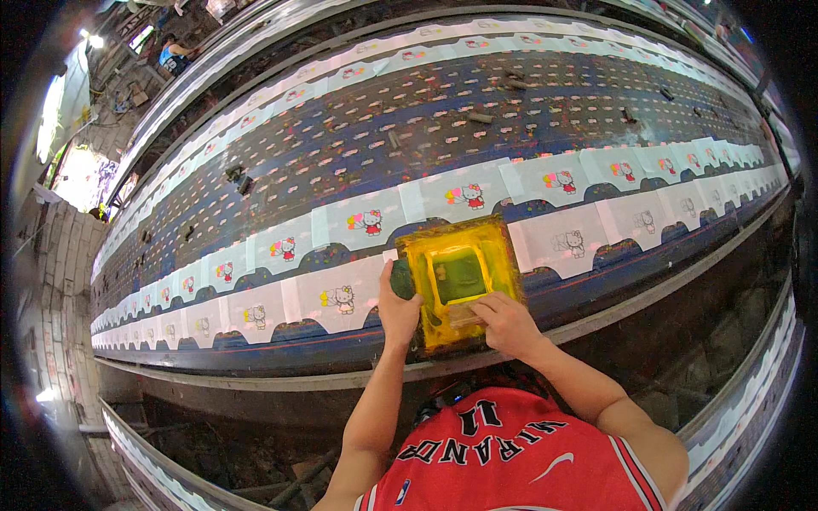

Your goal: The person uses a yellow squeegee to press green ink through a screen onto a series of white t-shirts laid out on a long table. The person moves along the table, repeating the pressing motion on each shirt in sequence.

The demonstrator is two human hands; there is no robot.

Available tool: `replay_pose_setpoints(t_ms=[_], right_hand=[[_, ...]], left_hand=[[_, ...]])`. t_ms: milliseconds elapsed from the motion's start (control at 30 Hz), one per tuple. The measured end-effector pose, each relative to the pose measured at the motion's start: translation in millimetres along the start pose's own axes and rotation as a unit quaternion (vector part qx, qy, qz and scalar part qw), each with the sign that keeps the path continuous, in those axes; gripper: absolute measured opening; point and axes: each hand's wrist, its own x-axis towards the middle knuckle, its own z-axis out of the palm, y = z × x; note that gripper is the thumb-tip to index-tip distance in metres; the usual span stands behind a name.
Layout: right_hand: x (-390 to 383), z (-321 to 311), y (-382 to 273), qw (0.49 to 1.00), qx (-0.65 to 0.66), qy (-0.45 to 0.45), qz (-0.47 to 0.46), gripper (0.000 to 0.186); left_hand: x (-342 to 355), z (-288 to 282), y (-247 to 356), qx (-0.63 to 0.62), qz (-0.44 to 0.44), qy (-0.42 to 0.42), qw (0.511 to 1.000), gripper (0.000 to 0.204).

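A screen-printing frame, smeared yellow, lies flat over the near row of white cloth pieces. Its mesh window looks green with yellow ink around it. My left hand grips the frame's left side, thumb on the near part of that edge. With bent fingers, my right hand holds a small squeegee at the near end of the window; the fingers partly cover it. Left of the frame, a cloth piece carries a cartoon cat print with yellow balloons. To the right, a cloth piece shows a paler outline print.
The long dark printing table bends across the view, with more printed cloth rows along its far side. Small dark blocks lie scattered on it. A metal rail runs along the near edge. Far left, another person appears beyond the tables.
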Motion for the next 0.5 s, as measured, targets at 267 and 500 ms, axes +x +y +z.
replay_pose_setpoints(t_ms=[267, 500], right_hand=[[1.9, -5.4, -3.2, 1.000, -0.001, 0.005, -0.001, 0.034], [-20.9, -5.6, -10.0, 1.000, 0.003, -0.009, -0.012, 0.041]], left_hand=[[2.5, 4.6, -4.8, 0.018, -0.006, 0.003, 1.000, 0.087], [-3.3, 9.3, -12.1, 0.100, 0.035, 0.008, 0.994, 0.089]])
